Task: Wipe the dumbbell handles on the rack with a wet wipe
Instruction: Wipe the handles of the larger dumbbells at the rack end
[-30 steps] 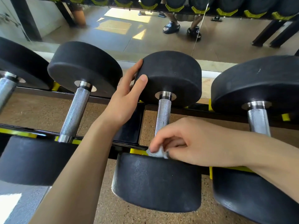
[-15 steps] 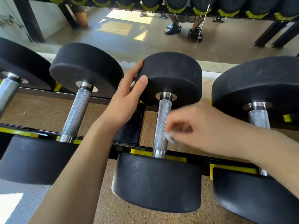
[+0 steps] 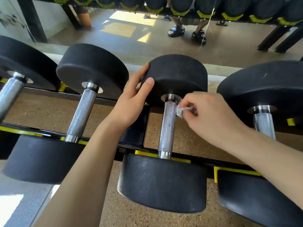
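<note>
Between the rack's two rails: we are working on the third dumbbell from the left edge, a black rubber-headed dumbbell with a knurled steel handle [image 3: 167,126], which lies across the black steel rack with yellow cradles [image 3: 131,141].
Wet wipe: our crumpled white wet wipe [image 3: 181,111] touches the right side of that handle at its far end, just below the bright collar by the far head.
Right hand: our right hand [image 3: 211,118] pinches the wipe, fingers [image 3: 190,102] curled narrowly round the wad and holding it against the metal.
Left hand: our left hand [image 3: 132,102] rests on the left flank of the far black rubber head [image 3: 177,76], fingers fairly straight and spread, thumb on the rim; we judge that it steadies the dumbbell.
Done so far: we cannot tell from the metal which handles have been wiped; no wet sheen or streak shows on any of them.
Step in hand: we judge that this handle is partway through its wipe, with the wipe at the far end and the length toward the near rail bare below it.
Left to do: we judge that the knurled steel handle to the right [image 3: 264,126], partly behind our forearm, and perhaps the two knurled steel handles to the left [image 3: 82,112], may yet need wiping.
Beyond the rack: a wall mirror [image 3: 147,38] shows another row of dumbbells and a person's sandalled feet.
</note>
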Motion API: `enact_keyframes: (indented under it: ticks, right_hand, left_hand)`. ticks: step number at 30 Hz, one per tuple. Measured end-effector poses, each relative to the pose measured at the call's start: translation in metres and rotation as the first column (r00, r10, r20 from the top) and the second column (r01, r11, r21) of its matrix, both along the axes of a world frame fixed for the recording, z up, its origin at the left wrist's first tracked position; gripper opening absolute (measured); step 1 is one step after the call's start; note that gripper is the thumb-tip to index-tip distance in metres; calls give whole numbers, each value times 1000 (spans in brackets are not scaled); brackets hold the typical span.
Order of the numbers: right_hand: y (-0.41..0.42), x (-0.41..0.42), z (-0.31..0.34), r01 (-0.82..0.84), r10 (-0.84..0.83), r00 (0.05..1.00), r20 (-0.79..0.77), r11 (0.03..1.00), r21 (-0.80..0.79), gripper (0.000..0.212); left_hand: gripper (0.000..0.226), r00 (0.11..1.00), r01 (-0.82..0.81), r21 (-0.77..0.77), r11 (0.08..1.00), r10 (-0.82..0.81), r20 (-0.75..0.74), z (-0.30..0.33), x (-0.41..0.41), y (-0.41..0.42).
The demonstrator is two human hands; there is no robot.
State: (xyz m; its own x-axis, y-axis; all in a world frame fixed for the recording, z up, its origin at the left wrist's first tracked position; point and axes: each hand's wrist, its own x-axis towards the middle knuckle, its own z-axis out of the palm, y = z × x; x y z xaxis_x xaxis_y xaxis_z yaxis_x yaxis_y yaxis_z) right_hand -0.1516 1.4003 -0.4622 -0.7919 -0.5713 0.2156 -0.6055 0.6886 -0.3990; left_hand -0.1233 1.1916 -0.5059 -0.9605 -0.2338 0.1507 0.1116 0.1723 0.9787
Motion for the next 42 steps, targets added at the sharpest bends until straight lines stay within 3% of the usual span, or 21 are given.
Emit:
enact_keyframes:
  ticks: [2, 5, 8, 11, 14, 17, 20, 25, 29, 33, 36, 39, 42]
  right_hand:
    - [4, -2, -3, 90, -80, 981, 177, 995, -51, 8]
    - [-3, 1, -10, 127, -53, 871, 488, 985, -120, 5]
    - [-3, 11, -9, 4, 33, 940, 340, 994, -108, 13]
    - [-6, 26, 3, -212, 240, 953, 184, 964, -157, 12]
    - [-17, 32, 3, -396, 385, 907, 170, 918, 34, 9]
    - [-17, 27, 7, -416, 377, 896, 236, 898, 146, 12]
    - [-11, 27, 19, -340, 309, 914, 262, 937, 81, 11]
    - [-38, 32, 28, -303, 343, 904, 256, 936, -181, 17]
    - [-71, 38, 24, -394, 410, 905, 113, 909, -137, 22]
    - [-96, 41, 21, -471, 480, 874, 78, 875, -111, 20]
    - [-123, 34, 19, -531, 535, 845, 17, 842, -97, 24]
    - [-153, 27, 16, -566, 567, 824, -29, 818, -97, 27]
    - [-178, 22, 10, -580, 575, 815, -72, 809, -96, 24]
  left_hand:
    - [58, 1000, -5, -5, 1000, 5, 11, 0, 0, 0]
    - [58, 1000, -13, 5, 1000, 13, 6, 0, -1, 1]
    - [54, 1000, -1, 13, 1000, 1, 7, 1, -1, 0]
    - [49, 1000, 6, 30, 1000, -6, 9, 3, 1, 0]
    - [47, 1000, 2, 44, 999, -2, 16, 4, 2, 0]
    - [47, 1000, -3, 60, 998, 2, 27, 8, 3, 2]
    - [47, 999, -21, 60, 998, 18, 42, 12, 3, 3]
    - [35, 998, -54, -179, 982, 59, 24, 33, 10, -11]
    - [28, 965, -263, -323, 909, 242, -103, 55, 25, -32]
    - [29, 902, -431, -432, 792, 364, -233, 77, 35, -62]
    - [35, 918, -386, -631, 673, 347, -191, 80, 41, -97]
    - [38, 954, -262, -695, 670, 286, -84, 65, 46, -125]
    - [39, 959, -259, -695, 670, 262, -105, 54, 44, -135]
